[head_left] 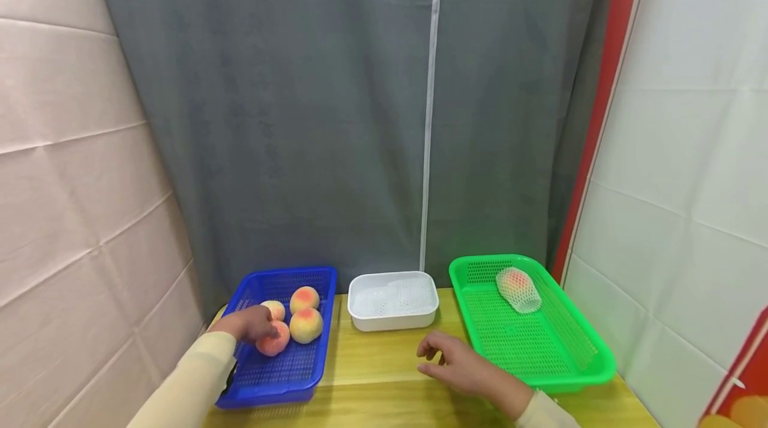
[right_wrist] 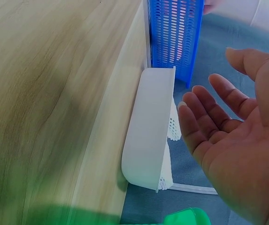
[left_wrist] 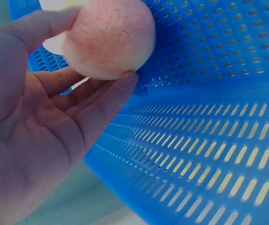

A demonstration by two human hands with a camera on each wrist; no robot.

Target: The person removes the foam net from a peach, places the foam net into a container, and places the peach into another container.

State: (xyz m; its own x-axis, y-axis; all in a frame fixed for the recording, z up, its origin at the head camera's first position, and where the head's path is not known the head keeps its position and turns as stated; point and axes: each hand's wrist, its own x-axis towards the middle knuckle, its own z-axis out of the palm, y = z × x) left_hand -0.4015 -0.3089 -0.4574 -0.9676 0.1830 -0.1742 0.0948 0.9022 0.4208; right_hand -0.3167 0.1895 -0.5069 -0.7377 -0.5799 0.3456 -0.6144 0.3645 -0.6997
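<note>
Over the left side of the blue basket (head_left: 282, 375), my left hand (head_left: 253, 323) grips a pinkish peach (left_wrist: 113, 40) between thumb and fingers. Beside that peach lie several others, among them a yellow one with a red top (head_left: 306, 327) and one behind it (head_left: 305, 299). My right hand (head_left: 457, 363) hovers above the table, its fingers loosely bent around nothing. It is nearest to the white tray (head_left: 393, 323) and the green basket (head_left: 480, 331). White foam net sleeves (right_wrist: 173, 124) show at the tray's rim in the right wrist view.
Inside the green basket, towards its back, a peach in a white foam net (head_left: 519, 289) rests. All three containers stand on a wooden table (head_left: 366, 361). A grey curtain (head_left: 312, 115) hangs behind them, with pale cloth walls at both sides.
</note>
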